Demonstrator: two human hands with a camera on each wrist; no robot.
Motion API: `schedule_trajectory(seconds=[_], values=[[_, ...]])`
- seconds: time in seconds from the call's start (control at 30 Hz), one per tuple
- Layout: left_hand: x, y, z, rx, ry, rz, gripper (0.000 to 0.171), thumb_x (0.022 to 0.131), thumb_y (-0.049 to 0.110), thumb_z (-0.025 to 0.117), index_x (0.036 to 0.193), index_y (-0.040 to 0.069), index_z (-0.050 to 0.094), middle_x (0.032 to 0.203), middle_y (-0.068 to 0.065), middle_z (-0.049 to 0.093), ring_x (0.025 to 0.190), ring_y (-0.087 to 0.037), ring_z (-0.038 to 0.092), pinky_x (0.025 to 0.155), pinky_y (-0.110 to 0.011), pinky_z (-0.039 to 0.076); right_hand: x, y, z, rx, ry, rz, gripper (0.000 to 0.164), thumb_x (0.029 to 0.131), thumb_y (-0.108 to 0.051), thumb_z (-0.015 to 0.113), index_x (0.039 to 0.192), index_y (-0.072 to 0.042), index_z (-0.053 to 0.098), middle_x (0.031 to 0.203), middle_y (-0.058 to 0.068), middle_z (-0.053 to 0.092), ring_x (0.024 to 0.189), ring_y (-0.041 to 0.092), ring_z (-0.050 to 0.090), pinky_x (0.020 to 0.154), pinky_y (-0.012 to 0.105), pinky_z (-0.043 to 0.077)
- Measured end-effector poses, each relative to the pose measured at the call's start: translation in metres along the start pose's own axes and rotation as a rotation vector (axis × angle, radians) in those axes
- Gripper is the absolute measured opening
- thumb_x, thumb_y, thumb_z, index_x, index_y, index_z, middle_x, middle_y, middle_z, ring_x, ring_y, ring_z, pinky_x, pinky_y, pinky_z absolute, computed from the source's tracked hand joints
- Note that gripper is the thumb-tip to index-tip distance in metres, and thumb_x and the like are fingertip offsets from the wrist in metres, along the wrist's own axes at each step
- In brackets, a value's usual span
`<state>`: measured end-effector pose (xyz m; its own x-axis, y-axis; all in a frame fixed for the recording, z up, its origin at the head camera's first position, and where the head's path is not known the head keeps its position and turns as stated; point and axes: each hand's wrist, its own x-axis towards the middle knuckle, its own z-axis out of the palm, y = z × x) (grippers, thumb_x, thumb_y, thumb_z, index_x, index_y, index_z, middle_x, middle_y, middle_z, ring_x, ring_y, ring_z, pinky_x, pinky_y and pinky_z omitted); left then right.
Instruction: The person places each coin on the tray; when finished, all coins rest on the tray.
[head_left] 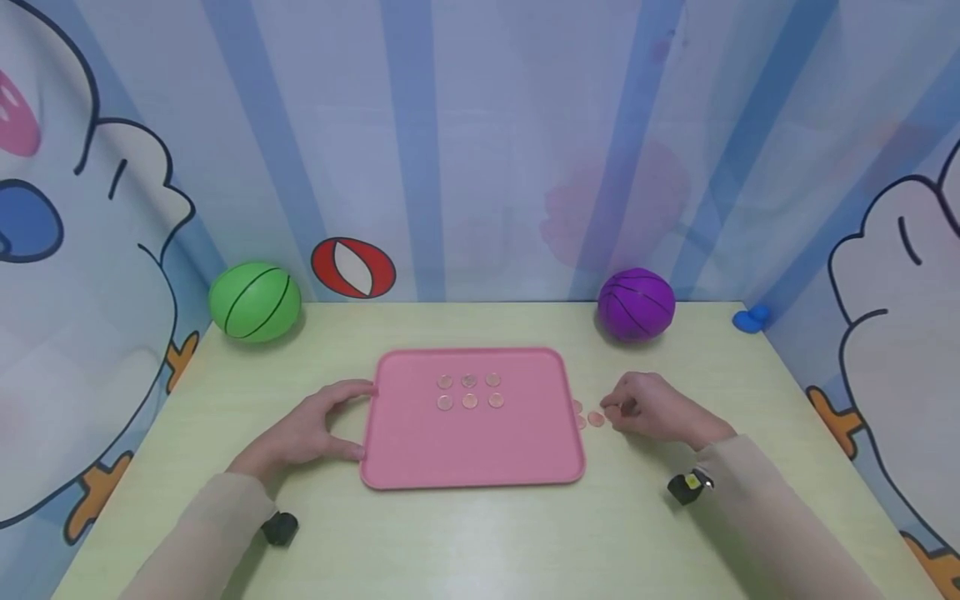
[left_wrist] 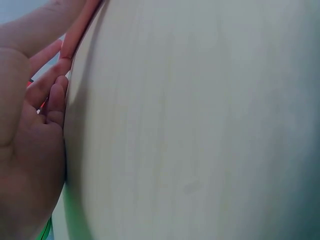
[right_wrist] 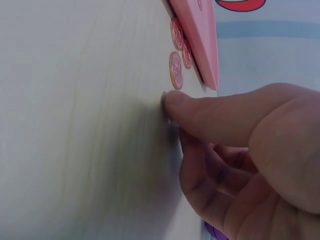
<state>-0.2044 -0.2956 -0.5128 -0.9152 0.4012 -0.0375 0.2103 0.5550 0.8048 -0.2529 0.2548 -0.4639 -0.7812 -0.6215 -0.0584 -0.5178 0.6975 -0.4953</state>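
A pink tray (head_left: 472, 454) lies on the table with several copper-coloured coins (head_left: 470, 401) in two rows on it. My left hand (head_left: 307, 429) is spread at the tray's left edge, thumb and fingertips touching the rim. Three loose coins (right_wrist: 176, 70) lie on the table against and just beside the tray's right edge. Right of them, my right hand (head_left: 648, 408) pinches another coin (head_left: 612, 412) low over the tabletop. In the right wrist view the thumb (right_wrist: 215, 112) covers most of this coin, and only its edge shows.
At the back left of the table sits a green ball (head_left: 255, 302), and a purple ball (head_left: 636, 304) is at the back right. A small blue object (head_left: 752, 318) lies in the far right corner. A printed curtain (head_left: 480, 167) stands behind the table.
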Motion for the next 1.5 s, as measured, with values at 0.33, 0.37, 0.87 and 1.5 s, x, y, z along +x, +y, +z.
schedule_trajectory(seconds=[0.33,0.37,0.87,1.5], values=[[0.0,0.001,0.0,-0.026,-0.001,-0.002,0.095,0.07,0.034,0.099,0.153,0.026,0.053,0.163,-0.005,0.044,0.155,-0.037,0.031,0.125,-0.069,0.02,-0.001,-0.001,0.001,-0.037,0.024,-0.043,0.018,0.089,0.002,0.074,0.094,-0.014,0.082,0.079,-0.007,0.062,0.082,0.01,0.061,0.078,0.028,0.061],[0.0,0.001,0.0,-0.028,-0.001,-0.003,0.095,0.07,0.034,0.099,0.153,0.026,0.053,0.163,-0.005,0.044,0.155,-0.037,0.03,0.125,-0.069,0.02,-0.001,-0.001,0.001,-0.032,0.022,-0.04,0.018,0.09,0.002,0.074,0.093,-0.014,0.081,0.079,-0.007,0.061,0.082,0.01,0.061,0.079,0.028,0.061],[0.0,0.001,-0.001,-0.032,-0.006,0.002,0.096,0.07,0.033,0.099,0.153,0.025,0.052,0.163,-0.005,0.044,0.155,-0.037,0.031,0.125,-0.069,0.021,-0.003,0.001,0.002,-0.007,0.005,-0.016,0.027,0.086,0.005,0.076,0.108,-0.008,0.082,0.089,-0.004,0.069,0.087,0.012,0.068,0.079,0.028,0.062],[-0.002,0.004,-0.001,-0.02,-0.006,0.004,0.096,0.071,0.034,0.099,0.154,0.024,0.051,0.164,-0.006,0.043,0.154,-0.037,0.031,0.125,-0.069,0.021,0.002,-0.011,-0.001,0.035,0.082,-0.034,0.022,0.091,-0.003,0.077,0.113,-0.002,0.08,0.088,-0.004,0.066,0.083,0.011,0.064,0.075,0.026,0.061]])
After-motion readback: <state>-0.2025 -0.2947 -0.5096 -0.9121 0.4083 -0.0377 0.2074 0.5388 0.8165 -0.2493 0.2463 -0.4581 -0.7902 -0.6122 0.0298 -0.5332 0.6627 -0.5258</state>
